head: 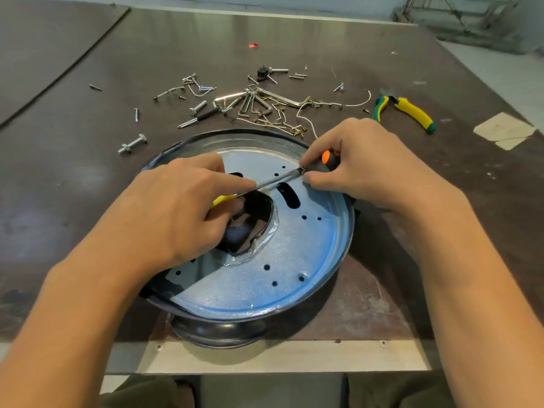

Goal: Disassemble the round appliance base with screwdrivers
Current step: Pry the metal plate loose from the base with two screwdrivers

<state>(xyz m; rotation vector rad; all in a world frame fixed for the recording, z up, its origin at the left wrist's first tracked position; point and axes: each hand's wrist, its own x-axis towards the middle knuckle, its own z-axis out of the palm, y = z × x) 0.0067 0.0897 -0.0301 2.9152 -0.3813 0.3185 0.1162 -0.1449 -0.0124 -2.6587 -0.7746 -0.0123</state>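
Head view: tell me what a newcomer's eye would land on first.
The round appliance base, shiny and hole-studded, sits at the near edge of the table. Over it, the right hand grips a black-and-orange screwdriver, while the left hand holds a yellow-handled tool. Beyond lie scattered screws and yellow-green pliers to the right.

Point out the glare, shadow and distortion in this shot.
Head view: glare whitens the far edge of the table and sheens the blue plate of the round base; the screwdriver shaft glints; the left hand shades the plate; the wide lens bows the table edges.
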